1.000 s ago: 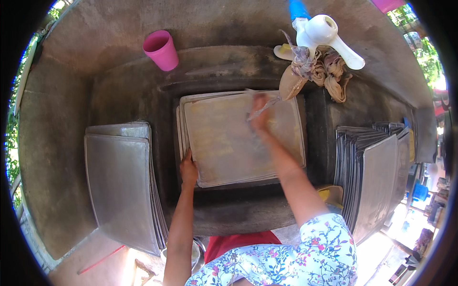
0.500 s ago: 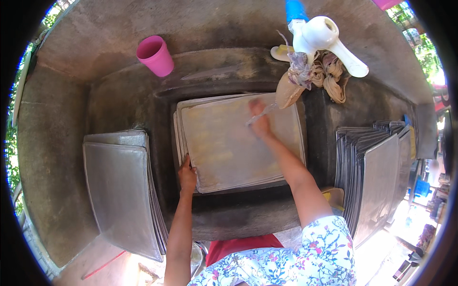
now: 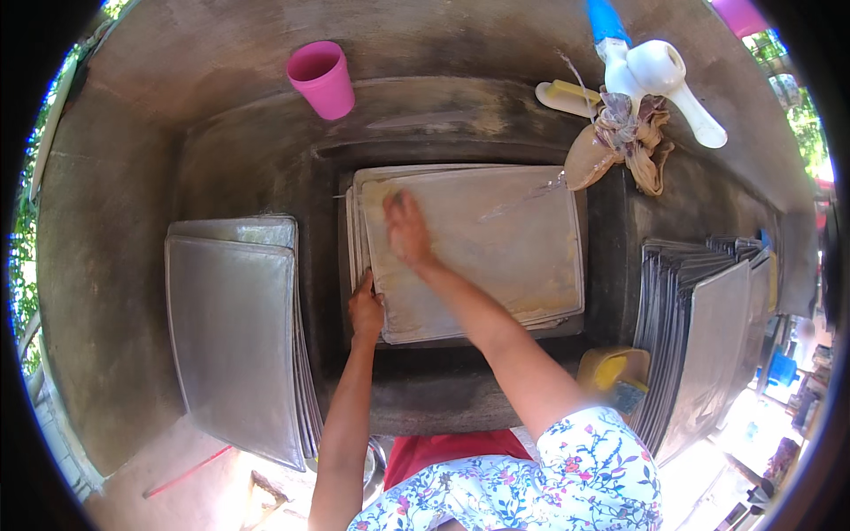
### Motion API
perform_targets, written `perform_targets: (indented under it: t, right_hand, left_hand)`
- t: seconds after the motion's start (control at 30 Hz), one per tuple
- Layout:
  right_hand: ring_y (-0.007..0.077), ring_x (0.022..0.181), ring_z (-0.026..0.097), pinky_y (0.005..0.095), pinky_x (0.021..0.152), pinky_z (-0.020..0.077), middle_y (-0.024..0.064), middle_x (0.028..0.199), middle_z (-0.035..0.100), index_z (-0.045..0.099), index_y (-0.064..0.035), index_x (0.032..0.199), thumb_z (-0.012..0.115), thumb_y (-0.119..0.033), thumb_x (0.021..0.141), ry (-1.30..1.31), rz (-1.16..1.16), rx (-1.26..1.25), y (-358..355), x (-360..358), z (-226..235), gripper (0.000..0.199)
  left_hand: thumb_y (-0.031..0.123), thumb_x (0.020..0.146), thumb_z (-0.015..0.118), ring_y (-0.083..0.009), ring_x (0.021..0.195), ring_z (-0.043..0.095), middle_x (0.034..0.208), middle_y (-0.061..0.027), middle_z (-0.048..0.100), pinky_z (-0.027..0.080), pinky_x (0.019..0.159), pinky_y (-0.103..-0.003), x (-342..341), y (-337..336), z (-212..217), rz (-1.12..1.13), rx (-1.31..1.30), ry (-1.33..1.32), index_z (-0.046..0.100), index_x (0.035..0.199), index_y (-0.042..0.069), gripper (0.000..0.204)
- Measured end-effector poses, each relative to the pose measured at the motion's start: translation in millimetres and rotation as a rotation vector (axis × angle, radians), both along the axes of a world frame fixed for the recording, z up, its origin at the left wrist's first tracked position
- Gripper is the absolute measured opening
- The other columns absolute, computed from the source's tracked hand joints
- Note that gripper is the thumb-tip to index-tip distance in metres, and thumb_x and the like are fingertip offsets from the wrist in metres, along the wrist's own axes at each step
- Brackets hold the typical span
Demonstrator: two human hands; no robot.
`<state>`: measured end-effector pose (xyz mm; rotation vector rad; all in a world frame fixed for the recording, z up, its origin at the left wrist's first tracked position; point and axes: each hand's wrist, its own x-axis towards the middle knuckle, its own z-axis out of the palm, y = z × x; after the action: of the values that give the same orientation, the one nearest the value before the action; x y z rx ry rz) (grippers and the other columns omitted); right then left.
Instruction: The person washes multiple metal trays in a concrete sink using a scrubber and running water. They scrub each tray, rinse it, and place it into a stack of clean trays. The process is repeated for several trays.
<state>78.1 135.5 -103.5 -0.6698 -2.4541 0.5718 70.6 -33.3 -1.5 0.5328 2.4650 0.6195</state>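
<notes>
A stack of flat metal baking sheets lies in the concrete basin in front of me; the top baking sheet [image 3: 496,257] is wet and dull, with yellowish smears. My left hand [image 3: 366,311] is closed on its left edge, the thumb on top. Against the sheet's upper left part presses my right hand [image 3: 409,232], blurred by motion. Its fingers curl over something small and dark that I cannot make out. From the cloth-wrapped tap [image 3: 660,80], a thin stream of water [image 3: 531,196] falls onto the sheet's upper right.
More metal sheets [image 3: 232,327] lean at the left, and another upright stack [image 3: 708,336] stands at the right. A pink cup [image 3: 323,84] sits on the back ledge. Near the tap lies a brush [image 3: 567,97]. A yellowish tub [image 3: 611,367] with a sponge is beside my right arm.
My right hand has swept left across the sheet, from under the water to the upper left. My left hand keeps its hold on the edge. The view has shifted slightly.
</notes>
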Motion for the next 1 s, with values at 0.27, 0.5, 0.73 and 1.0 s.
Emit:
perform_targets:
  t: [0.27, 0.5, 0.73, 1.0]
  right_hand:
    - [0.0362, 0.128, 0.035, 0.0417, 0.107, 0.0297, 0.0198, 0.134, 0.042, 0.042, -0.0009, 0.130, 0.040, -0.010, 0.090, -0.454, -0.130, 0.136, 45.3, 141.9, 73.3, 0.041]
    - [0.0369, 0.127, 0.034, 0.0435, 0.105, 0.0313, 0.0176, 0.132, 0.042, 0.050, 0.0013, 0.123, 0.047, -0.012, 0.080, -0.161, 0.190, 0.293, 31.5, -50.8, 29.6, 0.046]
    - [0.0366, 0.126, 0.035, 0.0448, 0.104, 0.0338, 0.0166, 0.126, 0.048, 0.049, 0.0009, 0.124, 0.048, -0.006, 0.082, -0.331, 0.014, -0.370, 11.8, 118.0, 76.7, 0.043]
    - [0.0376, 0.125, 0.037, 0.0442, 0.105, 0.0320, 0.0163, 0.128, 0.048, 0.050, -0.0016, 0.124, 0.046, -0.006, 0.082, -0.176, 0.151, 0.213, 39.7, -34.5, 21.2, 0.043]
  left_hand:
    - [0.004, 0.076, 0.066, -0.0338, 0.094, 0.060, 0.105, -0.0199, 0.061, 0.048, 0.081, -0.041, -4.4, -1.2, -1.4, -0.025, 0.016, -0.057, 0.049, 0.129, 0.014, 0.057]
    - [0.006, 0.077, 0.066, -0.0353, 0.095, 0.059, 0.106, -0.0205, 0.060, 0.048, 0.083, -0.042, -4.8, -1.5, -2.1, -0.020, 0.045, -0.066, 0.047, 0.131, 0.015, 0.058]
    - [0.005, 0.076, 0.067, -0.0362, 0.094, 0.060, 0.103, -0.0215, 0.060, 0.049, 0.080, -0.043, -8.5, -1.1, -2.4, -0.041, 0.022, -0.128, 0.046, 0.132, 0.014, 0.060]
    - [0.004, 0.076, 0.067, -0.0373, 0.089, 0.061, 0.096, -0.0244, 0.061, 0.049, 0.076, -0.043, -7.1, -4.5, -9.6, -0.069, 0.138, -0.070, 0.046, 0.131, 0.010, 0.060]
